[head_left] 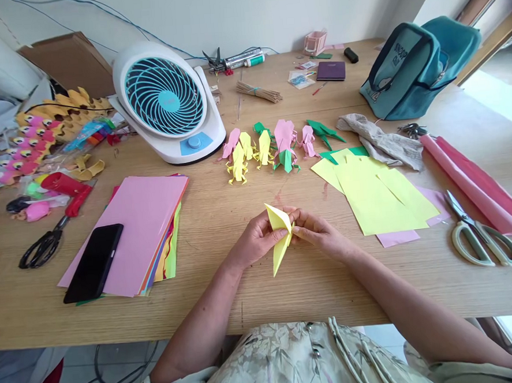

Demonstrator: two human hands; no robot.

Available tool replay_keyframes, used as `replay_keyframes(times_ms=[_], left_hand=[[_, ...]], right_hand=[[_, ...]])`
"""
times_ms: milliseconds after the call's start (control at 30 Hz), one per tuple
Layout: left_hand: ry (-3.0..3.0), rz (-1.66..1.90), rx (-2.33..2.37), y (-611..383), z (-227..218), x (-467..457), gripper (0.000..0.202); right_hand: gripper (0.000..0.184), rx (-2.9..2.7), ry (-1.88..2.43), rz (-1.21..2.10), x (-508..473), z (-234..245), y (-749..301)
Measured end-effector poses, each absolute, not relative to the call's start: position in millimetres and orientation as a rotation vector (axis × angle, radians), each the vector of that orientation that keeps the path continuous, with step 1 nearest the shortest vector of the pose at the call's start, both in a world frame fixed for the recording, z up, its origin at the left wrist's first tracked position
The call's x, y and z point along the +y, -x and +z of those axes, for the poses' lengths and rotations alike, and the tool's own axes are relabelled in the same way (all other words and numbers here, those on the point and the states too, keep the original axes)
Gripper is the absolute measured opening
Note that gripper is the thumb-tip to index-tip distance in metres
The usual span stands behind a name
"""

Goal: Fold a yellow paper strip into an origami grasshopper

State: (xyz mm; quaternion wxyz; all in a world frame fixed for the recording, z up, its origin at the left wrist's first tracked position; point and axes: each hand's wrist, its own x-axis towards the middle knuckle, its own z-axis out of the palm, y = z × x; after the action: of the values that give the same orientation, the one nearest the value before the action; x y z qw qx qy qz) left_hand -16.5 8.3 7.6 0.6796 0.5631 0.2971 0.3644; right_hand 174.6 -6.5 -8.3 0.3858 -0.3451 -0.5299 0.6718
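Observation:
A folded yellow paper piece (280, 231) is held just above the wooden table (288, 293) between both hands. My left hand (256, 237) pinches its left side, fingers closed on it. My right hand (319, 231) pinches its right side the same way. The piece has a pointed tip hanging down toward me. Beyond the hands lies a row of finished paper figures (264, 147) in yellow, pink and green. Loose yellow sheets (375, 193) lie to the right of my hands.
A stack of coloured paper (145, 227) with a black phone (94, 262) lies at left, beside black scissors (46, 242). A white and teal fan (166, 101) stands behind. Green-handled scissors (484, 232), rolled pink paper (476, 184) and a teal bag (417, 66) are at right.

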Motion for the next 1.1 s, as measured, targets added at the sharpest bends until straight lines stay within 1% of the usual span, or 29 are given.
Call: replay_keyframes(times_ms=[300, 533, 933, 1100], left_hand=[[-1.226, 0.830, 0.635, 21, 15, 7, 0.051], [-1.278, 0.943, 0.677, 20, 17, 11, 0.050], [-1.306, 0.944, 0.645, 23, 18, 10, 0.031], [-1.360, 1.094, 0.752, 25, 19, 12, 0.022]], right_hand=[[0.030, -1.339, 0.924, 1.841, -10, -1, -180], [0.029, -1.327, 0.896, 1.767, -10, -1, -180], [0.034, -1.373, 0.886, 1.778, -11, 4, -176], [0.034, -1.386, 0.892, 1.710, -11, 4, -175]])
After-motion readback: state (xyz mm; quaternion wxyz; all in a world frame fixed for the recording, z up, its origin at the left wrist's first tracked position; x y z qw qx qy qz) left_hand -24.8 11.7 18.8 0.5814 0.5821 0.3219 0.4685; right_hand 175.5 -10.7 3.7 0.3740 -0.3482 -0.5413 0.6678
